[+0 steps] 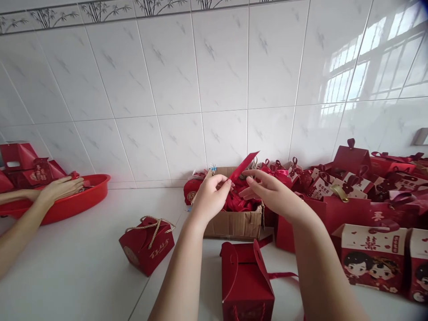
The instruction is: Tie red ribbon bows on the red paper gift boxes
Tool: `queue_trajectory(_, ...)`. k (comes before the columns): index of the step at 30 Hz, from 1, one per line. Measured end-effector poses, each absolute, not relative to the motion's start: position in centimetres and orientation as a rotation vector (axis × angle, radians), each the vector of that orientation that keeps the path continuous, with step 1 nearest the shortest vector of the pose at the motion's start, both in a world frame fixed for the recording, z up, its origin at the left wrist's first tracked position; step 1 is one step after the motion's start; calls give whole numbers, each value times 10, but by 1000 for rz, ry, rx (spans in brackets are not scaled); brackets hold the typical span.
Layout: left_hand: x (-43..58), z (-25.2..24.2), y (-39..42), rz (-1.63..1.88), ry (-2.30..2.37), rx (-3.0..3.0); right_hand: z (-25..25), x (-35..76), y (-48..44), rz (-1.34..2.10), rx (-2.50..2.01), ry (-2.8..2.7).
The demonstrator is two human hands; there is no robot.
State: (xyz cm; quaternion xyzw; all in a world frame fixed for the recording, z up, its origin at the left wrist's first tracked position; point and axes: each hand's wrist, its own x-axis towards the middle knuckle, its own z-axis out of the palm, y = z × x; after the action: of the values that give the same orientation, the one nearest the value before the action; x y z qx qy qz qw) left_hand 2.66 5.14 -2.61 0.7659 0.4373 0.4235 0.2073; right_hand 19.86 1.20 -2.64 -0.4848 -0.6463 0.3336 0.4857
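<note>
My left hand (211,198) pinches a flat red ribbon (244,166) between thumb and fingers, and the ribbon's free end points up to the right. Close beside it, my right hand (269,191) is open, its fingers curved and apart near the ribbon. Both hands are over a brown cardboard box (234,224) filled with red ribbon pieces (241,203). Nearer to me, between my forearms, stands a dark red gift box (247,278) with curved top flaps and twisted red cord at its front. A loose ribbon (282,275) trails from its right side.
Left of my arms stands a red gift box (149,247) with a beige rope handle. Further left, another person's hands (62,189) are over a red plastic basin (76,203). Many red gift boxes (371,258) crowd the right side. A white tiled wall (220,80) rises behind.
</note>
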Motion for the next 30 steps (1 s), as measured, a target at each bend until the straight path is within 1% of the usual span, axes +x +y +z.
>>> queue_trajectory(2,26,-21,41,1204,1119,2147,-26,196,11,849,-1060,-1582)
queue_trajectory(5,27,-18,31,1189,1086,2155,-22,193,8,780,-958,-1588)
queue_trajectory(9,30,-17,29,1192,1073,2137,-16,193,1,642,-936,-1584)
queue_trajectory(16,34,-14,26,1184,950,2081,-10,195,-13,516,-883,-1422)
queue_trajectory(23,34,-16,27,1064,895,2054,-6,202,-40,352,-826,-1233)
queue_trajectory(30,28,-6,15,912,696,2006,-4,207,-44,295,-564,-927)
